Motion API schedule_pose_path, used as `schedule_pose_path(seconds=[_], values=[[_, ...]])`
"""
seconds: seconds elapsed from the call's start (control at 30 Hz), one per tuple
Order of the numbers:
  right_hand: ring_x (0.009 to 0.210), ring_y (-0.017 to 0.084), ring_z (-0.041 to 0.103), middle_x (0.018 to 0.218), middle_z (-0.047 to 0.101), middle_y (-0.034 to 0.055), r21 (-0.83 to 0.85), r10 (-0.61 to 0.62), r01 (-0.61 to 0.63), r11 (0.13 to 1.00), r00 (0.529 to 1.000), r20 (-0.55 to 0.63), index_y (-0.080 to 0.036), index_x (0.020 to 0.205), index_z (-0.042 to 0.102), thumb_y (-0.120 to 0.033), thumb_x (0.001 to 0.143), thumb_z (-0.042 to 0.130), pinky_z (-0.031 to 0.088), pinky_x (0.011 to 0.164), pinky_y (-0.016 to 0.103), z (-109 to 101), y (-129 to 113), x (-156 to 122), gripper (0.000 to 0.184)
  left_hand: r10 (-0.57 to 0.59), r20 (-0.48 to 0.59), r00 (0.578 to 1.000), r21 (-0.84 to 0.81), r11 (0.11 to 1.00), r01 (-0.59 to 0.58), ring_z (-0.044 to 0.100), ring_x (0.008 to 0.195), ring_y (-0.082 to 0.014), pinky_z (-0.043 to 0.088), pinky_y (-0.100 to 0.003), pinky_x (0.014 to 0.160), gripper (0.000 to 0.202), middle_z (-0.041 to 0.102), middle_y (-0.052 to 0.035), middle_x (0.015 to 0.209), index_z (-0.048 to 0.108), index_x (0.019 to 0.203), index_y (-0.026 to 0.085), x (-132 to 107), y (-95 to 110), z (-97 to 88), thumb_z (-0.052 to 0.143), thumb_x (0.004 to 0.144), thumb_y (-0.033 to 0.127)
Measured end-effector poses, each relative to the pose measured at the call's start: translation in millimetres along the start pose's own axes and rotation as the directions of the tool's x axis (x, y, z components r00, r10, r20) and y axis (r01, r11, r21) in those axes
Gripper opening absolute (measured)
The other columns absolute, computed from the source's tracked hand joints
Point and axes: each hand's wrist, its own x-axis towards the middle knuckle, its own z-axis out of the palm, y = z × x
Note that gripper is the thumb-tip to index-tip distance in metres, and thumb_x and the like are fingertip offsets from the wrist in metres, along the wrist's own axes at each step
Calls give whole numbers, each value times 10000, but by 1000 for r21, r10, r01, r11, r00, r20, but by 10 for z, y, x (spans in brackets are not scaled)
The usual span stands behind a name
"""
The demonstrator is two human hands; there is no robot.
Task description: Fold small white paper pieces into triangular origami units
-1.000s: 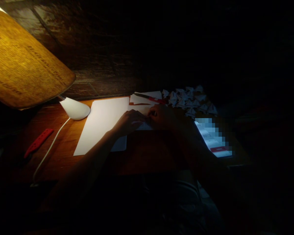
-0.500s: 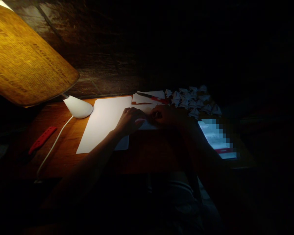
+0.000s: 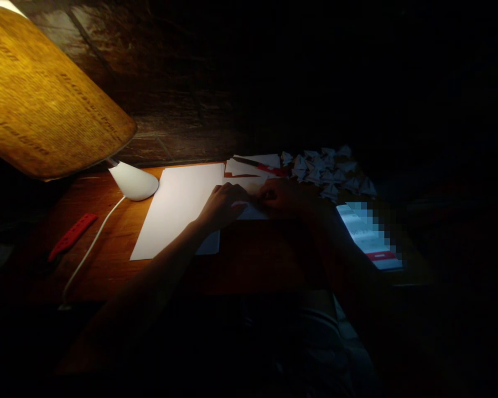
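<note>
A small white sheet of paper [image 3: 254,213] lies on the table under my two hands, partly covered by them. My left hand [image 3: 226,202] is closed on its left side, fingers bent over it and thumb stretched along it. My right hand [image 3: 279,193] is in shadow at the sheet's right side, its fingers curled together on the paper. How the sheet is folded between the fingers is too dark to tell. To the left, under my left forearm, is a stack of larger white paper [image 3: 185,202].
Behind my hands a red-handled tool with a dark blade [image 3: 259,165] lies on cut paper [image 3: 240,166]. Several folded paper pieces [image 3: 319,168] cluster right. A lit phone [image 3: 363,232] lies nearer. Left stand a lamp [image 3: 133,182], its cord [image 3: 92,243] and a red power strip [image 3: 72,236].
Both hands stay over the small sheet, with only slight shifts of the fingers. The whole view has moved a little.
</note>
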Motion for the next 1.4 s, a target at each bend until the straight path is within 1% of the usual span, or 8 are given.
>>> schedule_pose_path(seconds=[0.33, 0.53, 0.67, 0.83, 0.93, 1.03, 1.23, 1.4], values=[[965, 210, 697, 1120, 824, 85, -41, 7, -7, 999, 1000, -2, -190, 1109, 858, -185, 941, 665, 454, 839, 308, 17, -62, -1, 256, 6, -35, 999, -37, 999, -7, 664, 1050, -283, 506, -456, 948, 135, 783, -55, 1127, 774, 1058, 261, 3, -19, 35, 695, 953, 228], [966, 228, 671, 1141, 804, 111, -115, 49, -58, 992, 995, -83, -169, 1082, 818, -192, 964, 601, 442, 820, 319, 69, -66, 8, 248, 75, 28, 997, -34, 997, -74, 647, 1045, -277, 530, -446, 956, 145, 740, -70, 1095, 801, 1079, 258, -5, -16, 26, 716, 962, 258], [950, 229, 661, 1149, 789, 112, -123, 49, -60, 991, 994, -93, -167, 1060, 795, -186, 962, 597, 438, 809, 327, 87, -32, 27, 221, 112, 18, 994, 3, 994, -112, 664, 1097, -277, 546, -460, 1001, 166, 736, -83, 1149, 800, 1110, 238, -15, 21, 27, 707, 973, 251], [970, 226, 648, 1155, 765, 134, -126, 79, -93, 988, 991, -111, -145, 1022, 774, -152, 970, 559, 440, 818, 326, 95, -54, 39, 221, 164, 0, 986, -103, 981, -164, 724, 1069, -228, 596, -400, 972, 157, 758, -85, 1212, 791, 1070, 204, -24, 62, 52, 649, 1005, 212], [984, 232, 647, 1159, 757, 148, -135, 104, -121, 983, 986, -127, -134, 1014, 763, -152, 987, 553, 441, 823, 331, 94, -75, 40, 212, 195, -4, 981, -143, 971, -193, 744, 1070, -214, 616, -369, 943, 192, 766, -95, 1246, 790, 1127, 203, -33, 78, 61, 633, 1016, 198], [976, 227, 643, 1148, 752, 146, -133, 114, -131, 982, 985, -127, -135, 993, 754, -155, 994, 558, 438, 812, 327, 99, -75, 37, 196, 238, -7, 971, -135, 962, -237, 747, 1124, -216, 612, -389, 993, 231, 783, -89, 1251, 781, 1199, 219, -39, 72, 63, 623, 1033, 192], [927, 216, 633, 1118, 752, 130, -150, 134, -155, 976, 981, -144, -148, 960, 755, -176, 991, 596, 427, 782, 318, 105, -70, 39, 164, 282, 12, 959, -49, 959, -281, 729, 1218, -224, 579, -441, 1091, 235, 773, -58, 1331, 795, 1185, 261, -48, 35, 63, 636, 1032, 177], [932, 214, 639, 1127, 752, 132, -166, 171, -197, 966, 973, -156, -145, 991, 747, -183, 1020, 583, 414, 764, 319, 140, -104, 45, 170, 256, 47, 965, -97, 963, -251, 756, 1127, -206, 633, -389, 1004, 281, 763, -73, 1342, 797, 1215, 248, -48, 53, 36, 607, 1024, 167]])
